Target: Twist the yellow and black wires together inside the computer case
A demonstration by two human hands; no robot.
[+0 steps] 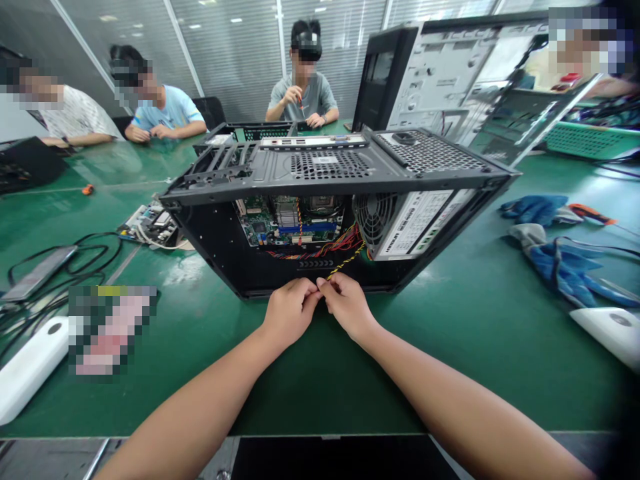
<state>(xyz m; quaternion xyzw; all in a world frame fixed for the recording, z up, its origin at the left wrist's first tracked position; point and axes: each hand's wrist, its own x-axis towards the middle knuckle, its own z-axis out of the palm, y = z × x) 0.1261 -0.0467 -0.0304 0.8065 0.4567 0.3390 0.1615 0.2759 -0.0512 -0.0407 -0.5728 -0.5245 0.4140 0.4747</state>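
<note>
A black computer case (345, 180) rests on the table with its open side facing me. In it show a green motherboard (295, 223), a power supply (415, 227) with a white label and a fan grille, and red and orange wires (325, 250). A twisted yellow-and-black cable (347, 262) runs from the power supply down to my fingers at the case's front lower edge. My left hand (291, 310) and my right hand (349, 307) meet there, both closed in a pinch on the cable. Its end is hidden by the fingers.
Left are a circuit board assembly (153, 223), black cables (90, 243) and a white device (33, 370). Blue gloves (560, 260), an orange-handled tool (593, 213) and another white device (610, 330) lie right. Behind stands another case (430, 77); several people sit around the table.
</note>
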